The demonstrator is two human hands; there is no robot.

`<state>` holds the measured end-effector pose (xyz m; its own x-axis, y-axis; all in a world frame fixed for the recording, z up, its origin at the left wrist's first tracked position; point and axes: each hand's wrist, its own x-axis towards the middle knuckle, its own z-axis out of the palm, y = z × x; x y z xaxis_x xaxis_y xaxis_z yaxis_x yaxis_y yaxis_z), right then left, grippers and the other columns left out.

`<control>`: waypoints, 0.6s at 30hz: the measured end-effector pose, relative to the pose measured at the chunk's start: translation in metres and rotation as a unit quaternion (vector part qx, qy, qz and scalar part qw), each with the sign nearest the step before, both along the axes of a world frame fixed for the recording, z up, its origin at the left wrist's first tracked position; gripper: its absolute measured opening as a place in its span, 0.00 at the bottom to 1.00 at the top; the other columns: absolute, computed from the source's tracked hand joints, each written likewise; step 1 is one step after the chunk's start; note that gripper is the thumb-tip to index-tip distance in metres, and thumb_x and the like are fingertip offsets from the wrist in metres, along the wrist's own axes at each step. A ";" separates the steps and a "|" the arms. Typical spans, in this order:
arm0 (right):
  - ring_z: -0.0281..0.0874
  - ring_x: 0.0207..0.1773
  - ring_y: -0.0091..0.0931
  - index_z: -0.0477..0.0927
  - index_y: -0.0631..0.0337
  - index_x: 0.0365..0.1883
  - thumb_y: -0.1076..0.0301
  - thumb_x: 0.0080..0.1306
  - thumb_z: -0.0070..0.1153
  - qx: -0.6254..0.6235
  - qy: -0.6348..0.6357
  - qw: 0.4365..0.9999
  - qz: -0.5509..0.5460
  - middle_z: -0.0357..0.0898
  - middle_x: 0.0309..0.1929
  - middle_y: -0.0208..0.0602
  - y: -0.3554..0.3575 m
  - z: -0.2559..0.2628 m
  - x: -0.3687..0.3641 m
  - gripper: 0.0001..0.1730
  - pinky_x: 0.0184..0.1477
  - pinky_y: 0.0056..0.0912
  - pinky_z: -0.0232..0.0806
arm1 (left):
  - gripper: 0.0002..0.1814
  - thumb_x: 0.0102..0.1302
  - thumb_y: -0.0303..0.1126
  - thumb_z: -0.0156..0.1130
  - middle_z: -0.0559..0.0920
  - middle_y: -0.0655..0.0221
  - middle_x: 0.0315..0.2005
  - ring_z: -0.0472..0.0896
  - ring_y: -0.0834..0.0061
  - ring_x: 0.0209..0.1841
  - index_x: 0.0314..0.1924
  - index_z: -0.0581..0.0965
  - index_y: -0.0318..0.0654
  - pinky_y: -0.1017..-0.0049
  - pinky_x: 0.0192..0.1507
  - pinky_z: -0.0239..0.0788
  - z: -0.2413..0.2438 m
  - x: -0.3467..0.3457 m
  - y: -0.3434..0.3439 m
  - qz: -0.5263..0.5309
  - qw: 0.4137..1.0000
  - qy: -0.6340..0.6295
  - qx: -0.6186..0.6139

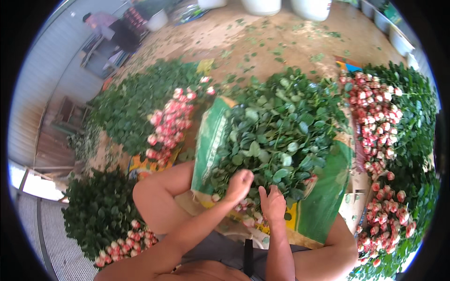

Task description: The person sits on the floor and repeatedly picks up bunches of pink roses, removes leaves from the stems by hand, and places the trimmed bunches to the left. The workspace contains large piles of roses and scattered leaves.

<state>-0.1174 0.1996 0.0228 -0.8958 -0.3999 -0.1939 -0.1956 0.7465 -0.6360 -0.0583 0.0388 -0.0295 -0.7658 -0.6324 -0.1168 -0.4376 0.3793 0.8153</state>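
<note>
A large heap of leafy rose stems [277, 130] lies before me on a green woven plastic sack [325, 196], between my bent knees. Over the near edge of the heap, my left hand [240, 184] has its fingers curled; whether a stem is inside them cannot be made out. Just to its right, my right hand [273, 203] is held near the leaves with the thumb raised; its grip is unclear too. Pink-and-white rose heads [251, 216] show below and between both hands, partly hidden by my forearms.
Piles of roses with pink-and-white heads flank me at left [172, 123], lower left [126, 242] and right [376, 119]. White buckets [262, 5] stand at the far side. Loose leaves litter the floor [218, 38]. Another person [109, 28] bends beside a table at the upper left.
</note>
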 end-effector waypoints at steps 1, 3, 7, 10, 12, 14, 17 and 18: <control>0.84 0.40 0.51 0.76 0.67 0.48 0.41 0.67 0.63 0.069 -0.012 0.997 0.028 0.84 0.38 0.55 -0.004 0.000 0.005 0.33 0.44 0.52 0.77 | 0.18 0.70 0.37 0.63 0.83 0.52 0.45 0.80 0.49 0.51 0.54 0.80 0.35 0.58 0.57 0.71 -0.008 0.011 -0.022 0.010 0.992 0.039 -0.117; 0.85 0.40 0.49 0.73 0.67 0.51 0.40 0.62 0.66 0.080 0.049 0.995 0.035 0.83 0.38 0.52 -0.009 -0.021 0.019 0.38 0.44 0.53 0.77 | 0.23 0.65 0.33 0.66 0.79 0.48 0.50 0.77 0.46 0.54 0.58 0.77 0.31 0.55 0.58 0.71 -0.033 0.036 -0.051 0.054 0.959 -0.065 -0.269; 0.84 0.44 0.48 0.72 0.67 0.51 0.50 0.61 0.66 0.113 0.051 0.991 0.040 0.84 0.38 0.54 -0.012 -0.042 0.024 0.31 0.46 0.51 0.77 | 0.35 0.60 0.40 0.72 0.76 0.45 0.54 0.76 0.43 0.57 0.62 0.70 0.29 0.52 0.59 0.71 -0.054 0.026 -0.048 0.015 0.948 -0.246 -0.199; 0.84 0.45 0.49 0.75 0.67 0.51 0.62 0.63 0.57 0.064 -0.048 0.996 0.029 0.84 0.38 0.58 -0.003 -0.029 0.010 0.22 0.52 0.49 0.76 | 0.36 0.56 0.40 0.76 0.78 0.46 0.51 0.80 0.41 0.52 0.59 0.69 0.33 0.50 0.55 0.73 -0.063 0.019 -0.045 0.058 0.944 -0.260 -0.195; 0.83 0.42 0.51 0.75 0.67 0.51 0.63 0.63 0.57 -0.038 -0.081 0.996 -0.016 0.84 0.37 0.60 0.010 -0.003 0.001 0.21 0.52 0.49 0.76 | 0.36 0.55 0.38 0.76 0.80 0.45 0.50 0.81 0.40 0.51 0.60 0.69 0.36 0.50 0.54 0.74 -0.064 0.018 -0.050 0.064 0.946 -0.265 -0.174; 0.85 0.37 0.46 0.76 0.66 0.54 0.66 0.67 0.55 -0.249 -0.115 0.960 -0.051 0.84 0.37 0.55 0.026 -0.004 -0.010 0.19 0.45 0.46 0.78 | 0.35 0.54 0.35 0.75 0.81 0.44 0.50 0.81 0.42 0.52 0.60 0.69 0.38 0.52 0.54 0.76 -0.065 0.015 -0.067 0.050 0.957 -0.248 -0.144; 0.79 0.31 0.24 0.76 0.66 0.54 0.76 0.73 0.50 -0.421 -0.442 0.769 -0.190 0.81 0.35 0.37 0.037 0.083 -0.028 0.12 0.31 0.31 0.75 | 0.30 0.51 0.34 0.74 0.86 0.49 0.46 0.83 0.47 0.51 0.55 0.77 0.37 0.55 0.53 0.76 -0.041 0.026 -0.082 0.013 0.974 -0.200 -0.108; 0.74 0.24 0.25 0.76 0.66 0.51 0.77 0.73 0.51 -0.504 -0.446 0.713 -0.197 0.79 0.33 0.36 0.044 0.089 -0.028 0.10 0.26 0.32 0.72 | 0.28 0.51 0.34 0.74 0.87 0.51 0.44 0.84 0.48 0.50 0.54 0.79 0.37 0.56 0.52 0.76 -0.037 0.027 -0.086 0.007 0.978 -0.180 -0.110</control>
